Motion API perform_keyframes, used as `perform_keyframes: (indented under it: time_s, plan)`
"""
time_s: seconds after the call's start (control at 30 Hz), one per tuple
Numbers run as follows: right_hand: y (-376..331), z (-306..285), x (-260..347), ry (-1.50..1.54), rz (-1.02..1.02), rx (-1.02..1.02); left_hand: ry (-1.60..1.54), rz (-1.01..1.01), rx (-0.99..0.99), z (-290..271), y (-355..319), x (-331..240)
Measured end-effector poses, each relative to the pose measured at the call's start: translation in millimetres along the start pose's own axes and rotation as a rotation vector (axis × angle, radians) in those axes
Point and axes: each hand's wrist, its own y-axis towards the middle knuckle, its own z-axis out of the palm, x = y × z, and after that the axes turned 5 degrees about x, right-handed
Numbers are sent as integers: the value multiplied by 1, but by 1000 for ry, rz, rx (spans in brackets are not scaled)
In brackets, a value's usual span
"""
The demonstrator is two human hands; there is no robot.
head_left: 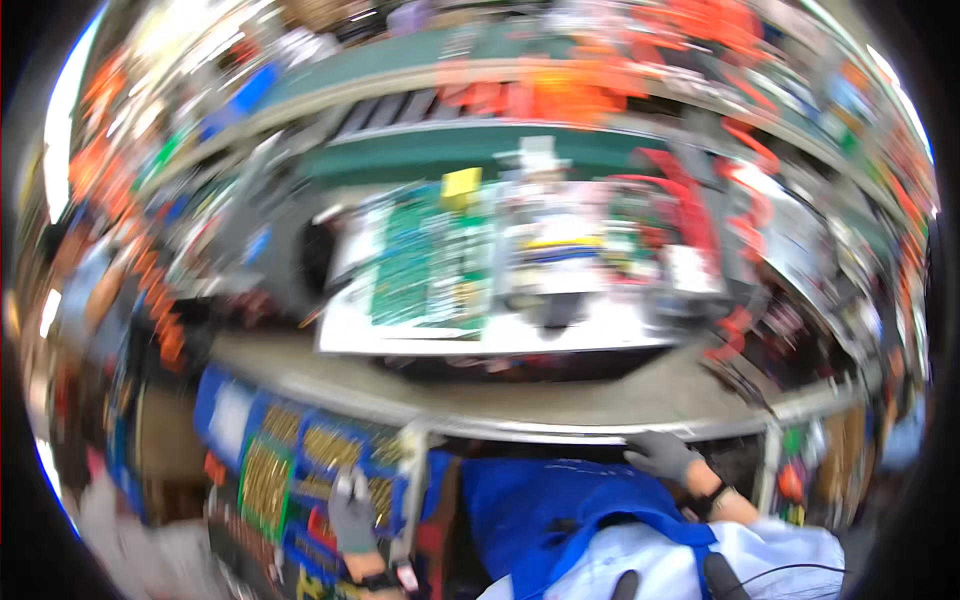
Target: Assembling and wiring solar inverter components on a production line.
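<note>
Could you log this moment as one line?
left hand: at blue bins with brass-coloured parts | right hand: by workbench front edge | workbench: green circuit board | image: blurred

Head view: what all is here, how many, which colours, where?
Much is blurred.
Blue bins: several, blue, lower left
Small parts: many, brass-coloured, in the bins
Green tray: one, green-rimmed, among bins
Worktable: one, grey-beige, across the middle
White board: one, white, on the worktable
Green board: one or more, green, on the white board
Yellow note: one, yellow, at the green board
Coiled cords: two or more, orange, left and right
Shelf: one or more, green, above the worktable
Co-worker: at least one, light-blue clothing, far left
Apron: one, blue, lower centre
Left hand: one, grey-gloved, at the bins
Right hand: one, grey-gloved, by the worktable's edge
</note>
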Motion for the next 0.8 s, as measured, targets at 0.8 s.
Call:
perform_keyframes:
  time_s: [0.8]
  plan:
    - [-364, 84, -321, -234, 1143, -689, -569, -349, 1844, 401, -267, -500]
